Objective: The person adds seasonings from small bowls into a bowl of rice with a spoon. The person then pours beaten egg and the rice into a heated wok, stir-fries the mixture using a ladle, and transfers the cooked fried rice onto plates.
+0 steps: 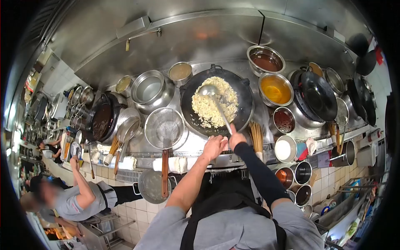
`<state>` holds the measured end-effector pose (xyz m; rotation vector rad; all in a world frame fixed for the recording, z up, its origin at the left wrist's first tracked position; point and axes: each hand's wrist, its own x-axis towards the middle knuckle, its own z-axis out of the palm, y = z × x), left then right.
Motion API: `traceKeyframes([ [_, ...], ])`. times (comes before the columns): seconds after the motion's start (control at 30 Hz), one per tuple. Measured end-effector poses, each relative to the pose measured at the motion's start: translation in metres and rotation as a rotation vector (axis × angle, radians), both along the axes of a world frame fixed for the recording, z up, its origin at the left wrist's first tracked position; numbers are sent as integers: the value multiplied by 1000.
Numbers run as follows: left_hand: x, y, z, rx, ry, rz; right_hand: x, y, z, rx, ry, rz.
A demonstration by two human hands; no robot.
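My right hand (237, 138) is wrapped round the handle of a metal ladle (209, 90). The ladle's bowl rests in a heap of fried rice (223, 110), yellowish with egg. This rice lies in a large black wok (189, 106) straight in front of me. At the wok's near edge my left hand (215, 146) is closed, with a bit of something pale at its fingertips. What it grips is hidden under the fingers. A long-handled strainer (164, 127) lies left of the wok, its wooden handle hanging over the counter edge.
Bowls of dark red liquid (265, 61) and orange-yellow liquid (276, 89) stand right of the wok. A bamboo brush (256, 137) stands near its lower right. On the left are a steel pot (148, 88) and another wok (101, 118). A co-worker (81, 198) stands at the left.
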<state>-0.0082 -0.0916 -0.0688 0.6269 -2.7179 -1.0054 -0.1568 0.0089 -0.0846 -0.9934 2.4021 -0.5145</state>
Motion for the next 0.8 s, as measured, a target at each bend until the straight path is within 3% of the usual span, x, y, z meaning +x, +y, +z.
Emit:
traceKeyframes([
  [0.1, -1, -3, -5, -20, -19, -18, 25, 68, 12, -6, -51, 126],
  [0.2, -2, 8, -11, -77, -79, 60, 14, 148, 100, 48, -13, 256],
  [0.27, 16, 27, 58, 16, -109, 64, 11, 193, 181, -18, -54, 255],
  [0.33, 41, 42, 137, 31, 114, 72, -9, 235, 215, -302, -145, 347],
  [0.4, 46, 40, 168, 74, 102, 98, -19, 246, 274, 40, -547, 131],
  [0.43, 39, 32, 157, 73, 103, 62, -25, 240, 279, 158, -702, 1],
  [0.5, 19, 33, 72, 26, -36, 56, -45, 218, 220, 258, -632, -23],
  [0.53, 11, 37, 27, -58, -60, 72, -60, 210, 149, -23, -249, 270],
  [0.57, 17, 46, 13, -64, -60, 52, -58, 190, 111, -204, -48, 270],
  [0.63, 38, 62, -20, -55, -169, -5, -41, 173, 83, -257, 51, 128],
  [0.67, 58, 75, -39, -9, -170, -80, -22, 164, 116, -267, 14, 91],
  [0.73, 96, 99, -2, 53, -273, -188, 0, 168, 169, -126, -83, 43],
  [0.77, 107, 106, 21, 76, -194, -217, -7, 178, 178, -208, -106, 131],
  [0.8, 104, 104, 82, 72, -165, -171, -20, 195, 181, -286, -134, 219],
])
